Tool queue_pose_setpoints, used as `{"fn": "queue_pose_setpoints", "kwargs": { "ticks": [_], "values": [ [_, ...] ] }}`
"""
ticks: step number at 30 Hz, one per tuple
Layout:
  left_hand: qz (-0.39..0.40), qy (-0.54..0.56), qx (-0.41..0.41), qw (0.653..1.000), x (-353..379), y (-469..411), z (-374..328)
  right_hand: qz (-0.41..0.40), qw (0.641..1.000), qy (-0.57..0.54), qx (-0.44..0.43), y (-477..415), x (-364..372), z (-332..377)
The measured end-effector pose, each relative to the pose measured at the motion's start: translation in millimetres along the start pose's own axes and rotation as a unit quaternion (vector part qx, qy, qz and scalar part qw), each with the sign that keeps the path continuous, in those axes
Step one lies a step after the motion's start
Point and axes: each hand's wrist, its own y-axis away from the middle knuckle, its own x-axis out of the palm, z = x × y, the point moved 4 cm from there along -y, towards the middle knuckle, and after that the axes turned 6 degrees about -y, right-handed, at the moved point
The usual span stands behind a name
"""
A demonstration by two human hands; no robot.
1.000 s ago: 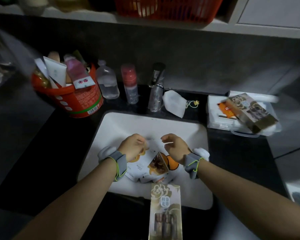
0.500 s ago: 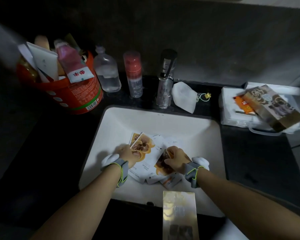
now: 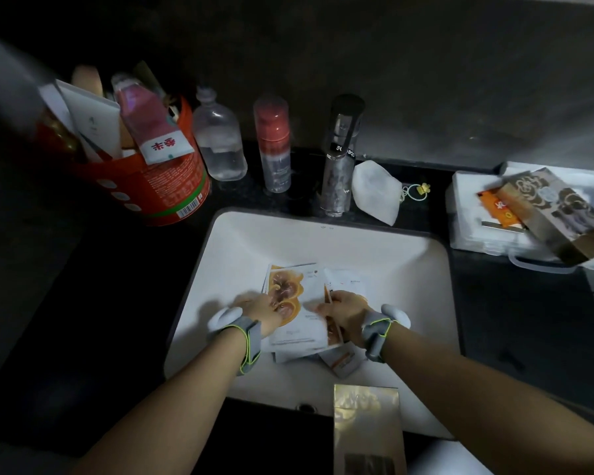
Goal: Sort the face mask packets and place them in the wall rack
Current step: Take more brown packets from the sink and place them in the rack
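A: Biggest first, quick.
B: Dark counter [image 3: 66, 286], white sink [image 3: 323, 245] set into it. Red tub [image 3: 158, 186] far left, white case [image 3: 467, 207] far right, gold box [image 3: 367, 426] near edge.

A: Task items?
B: Packets [image 3: 300, 323] in a loose overlapping pile in the dry sink, middle to near side. Rack not in view.

A: Why the sink?
B: My guess is it's being used as a sorting tray, since the walls keep the flat packets from sliding off.

A: Hands?
B: Both are down in the basin, forearms coming in from the near edge and angled towards each other. Left hand [image 3: 258, 308] lies on the pile's left side, palm down, probably pinning it. Can't tell if the fingers hook an edge. Right hand [image 3: 347, 311] pinches one packet [image 3: 327, 294] stood on edge, thumb side up, likely peeling it off to check or group it.

A: Stage?
B: Sorting, I'd say. Nothing is lifted clear of the sink.
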Motion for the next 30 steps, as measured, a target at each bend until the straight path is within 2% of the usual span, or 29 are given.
{"fn": "queue_pose_setpoints", "kwargs": {
  "ticks": [4,8,11,15,18,20,26,30],
  "values": [
    [0.009,0.005,0.024,1.0,3,1,-4,-0.004,0.997,0.075,-0.034,2,4,11],
    [-0.053,0.011,-0.013,0.998,-8,-2,12,-0.028,0.993,0.085,-0.072,2,-11,11],
    [-0.058,0.023,-0.037,0.997,-8,-4,16,-0.061,0.993,0.077,-0.059,0,-30,7],
    [-0.065,0.062,-0.028,0.996,-3,-8,10,-0.064,0.994,0.088,-0.026,1,-45,-1],
    [-0.03,0.039,-0.018,0.999,-6,-9,7,-0.074,0.995,0.07,-0.017,3,-47,-5],
    [-0.02,0.062,-0.007,0.998,-6,-9,2,-0.08,0.995,0.06,-0.021,4,-48,-6],
    [-0.109,0.151,-0.019,0.982,-27,-7,7,-0.083,0.996,0.027,-0.036,12,-49,-2],
    [-0.157,0.236,-0.041,0.958,-43,4,23,-0.069,0.996,0.031,-0.044,24,-45,8]
  ]
}}
